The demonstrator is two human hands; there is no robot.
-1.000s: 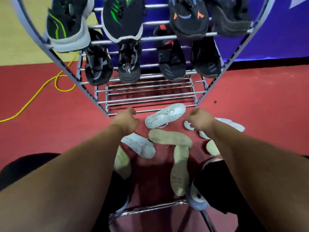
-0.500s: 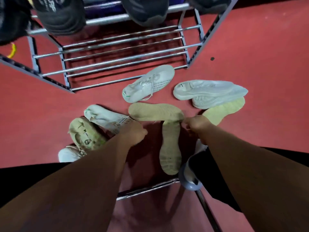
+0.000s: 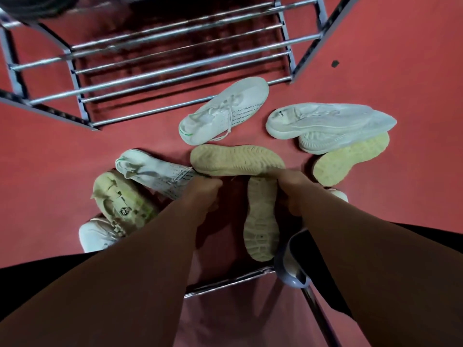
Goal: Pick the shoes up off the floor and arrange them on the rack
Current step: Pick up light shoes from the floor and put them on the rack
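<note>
Several pale shoes lie on the red floor in front of the metal rack [image 3: 175,68]. A white laced shoe [image 3: 223,112] sits nearest the rack, upright. Two shoes lie sole-up in a T: one crosswise [image 3: 235,160], one lengthwise [image 3: 260,221]. My left hand [image 3: 204,194] is curled where another white shoe [image 3: 152,171] meets the crosswise sole; what it holds is hidden. My right hand [image 3: 292,191] curls on the top edge of the lengthwise sole-up shoe. More pale shoes lie stacked at right [image 3: 325,121] and at left [image 3: 122,201].
The rack's lowest bars carry nothing; a dark shoe [image 3: 37,6] shows on a higher shelf at top left. A chrome bar [image 3: 225,281] with a grey foot [image 3: 292,278] runs under my arms. My dark-clothed legs [image 3: 37,274] flank the pile.
The view has tipped down from the rack's full shelves to the floor. Both hands have dropped from near the rack's lowest bar to the sole-up shoes and curled in.
</note>
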